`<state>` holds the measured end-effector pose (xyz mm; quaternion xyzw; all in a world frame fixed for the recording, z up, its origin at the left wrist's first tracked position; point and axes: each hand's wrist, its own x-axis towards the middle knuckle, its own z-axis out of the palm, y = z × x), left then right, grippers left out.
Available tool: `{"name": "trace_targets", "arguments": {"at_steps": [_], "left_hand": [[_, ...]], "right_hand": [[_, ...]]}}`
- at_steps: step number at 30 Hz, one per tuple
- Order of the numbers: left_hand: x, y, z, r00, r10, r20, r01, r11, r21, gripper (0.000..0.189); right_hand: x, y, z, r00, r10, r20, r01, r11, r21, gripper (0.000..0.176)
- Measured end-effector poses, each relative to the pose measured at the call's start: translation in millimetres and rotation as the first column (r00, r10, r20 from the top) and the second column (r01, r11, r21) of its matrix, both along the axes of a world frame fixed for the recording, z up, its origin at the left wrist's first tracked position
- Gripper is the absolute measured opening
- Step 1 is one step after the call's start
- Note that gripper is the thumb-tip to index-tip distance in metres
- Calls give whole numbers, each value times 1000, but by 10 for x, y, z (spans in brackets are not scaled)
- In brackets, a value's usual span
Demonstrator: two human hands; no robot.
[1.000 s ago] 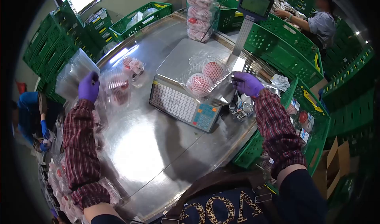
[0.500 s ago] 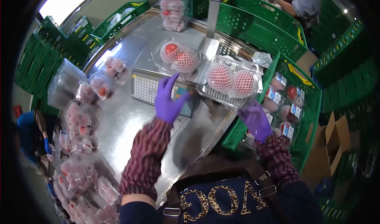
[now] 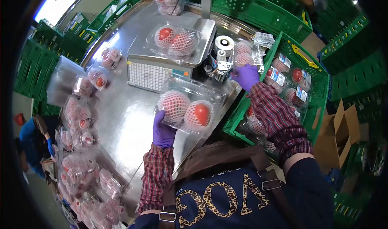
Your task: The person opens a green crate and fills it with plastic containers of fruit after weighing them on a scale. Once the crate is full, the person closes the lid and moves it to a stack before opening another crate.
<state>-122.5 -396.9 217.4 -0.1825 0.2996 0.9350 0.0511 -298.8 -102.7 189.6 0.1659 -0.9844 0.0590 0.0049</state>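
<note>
A clear box (image 3: 189, 107) with two netted red fruits was gripped from below by the left hand (image 3: 163, 132), above the counter (image 3: 121, 124). Another box (image 3: 176, 40) lay on the scale (image 3: 150, 73). The right hand (image 3: 245, 76) reached toward the label roll (image 3: 223, 44); I cannot tell its grip.

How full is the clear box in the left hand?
Full: the clear box held by the left hand has two net-wrapped fruits side by side, taking up its whole width.
</note>
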Motion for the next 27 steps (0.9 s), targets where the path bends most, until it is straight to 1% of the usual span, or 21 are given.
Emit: {"name": "trace_targets", "arguments": {"at_steps": [2, 3, 4, 6, 8, 9, 12, 13, 14, 15, 16, 17, 18, 19, 20, 21, 22, 23, 24, 26, 27], "left_hand": [[-17, 75, 51, 997, 42, -69, -48, 994, -96, 62], [-50, 136, 117, 993, 62, -103, -78, 985, -156, 64], [-72, 208, 181, 989, 75, -129, -102, 972, -212, 67], [-153, 340, 195, 988, 66, -140, -96, 971, -218, 67], [-210, 514, 245, 989, 56, -137, -81, 980, -184, 67], [-228, 590, 287, 991, 61, -122, -79, 986, -147, 67], [-276, 779, 308, 995, -8, -103, 11, 999, 33, 65], [-304, 879, 296, 980, -104, -172, 94, 993, -68, 68], [-353, 1039, 153, 948, -109, -300, 0, 940, -342, 72], [-399, 1204, 13, 911, -107, -399, -155, 806, -571, 77], [-327, 1177, 303, 928, -186, -324, 5, 874, -486, 80], [-325, 1165, 228, 916, -187, -355, 4, 889, -458, 80], [-315, 1060, 137, 902, -194, -385, 8, 901, -433, 79], [-253, 807, 46, 949, -133, -286, 7, 916, -401, 76], [-213, 564, -87, 978, -86, -188, 13, 932, -361, 73], [-106, 218, -261, 991, 35, -130, -90, 892, -444, 65], [93, -171, -267, 987, 159, -3, -138, 845, -516, 58], [377, -614, -597, 938, 345, 27, -275, 792, -544, 53], [624, -1077, -753, 863, 499, 75, -375, 735, -565, 50], [1327, -2082, -886, 660, 745, 94, -559, 570, -602, 43], [1734, -2587, -884, 551, 830, 84, -624, 477, -619, 41]], "right_hand": [[140, -2, 297, 997, -73, 28, 78, 961, -265, 19], [208, 22, 432, 996, -69, 53, 86, 856, -509, 20], [332, -31, 699, 975, 10, 223, 163, 652, -741, 21], [611, -269, 991, 899, 266, 347, 244, 353, -903, 25], [842, -564, 1046, 987, 157, 33, -84, 679, -730, 26], [871, -555, 978, 990, 94, -104, -137, 792, -595, 43], [1001, -270, 716, 993, -110, -37, 4, 354, -935, 59], [1058, -4, 467, 973, 84, 214, 218, -49, -975, 57], [1125, 269, 223, 884, 261, 388, 466, -430, -773, 54], [1110, 929, -378, 986, 82, 147, 124, 238, -963, 53], [1099, 1589, -971, 959, -83, -270, -102, 790, -605, 53], [1138, 1875, -941, 942, -210, -263, -22, 742, -670, 54], [1181, 1979, -467, 966, -181, -188, 77, 886, -458, 67], [1110, 2298, -384, 923, -55, -381, -47, 966, -253, 66], [1073, 2493, -384, 935, -119, -335, -15, 929, -370, 66], [1020, 2673, -456, 953, -241, -181, 76, 773, -630, 66], [957, 2808, -507, 956, -293, 15, 169, 509, -844, 65], [923, 2840, -542, 952, -273, 141, 224, 302, -927, 65], [813, 2829, -499, 829, -106, 549, 503, -287, -815, 67], [662, 3069, -1203, 965, -99, 243, 260, 466, -845, 62], [678, 3023, -1254, 976, -77, 204, 208, 611, -764, 61]]}}
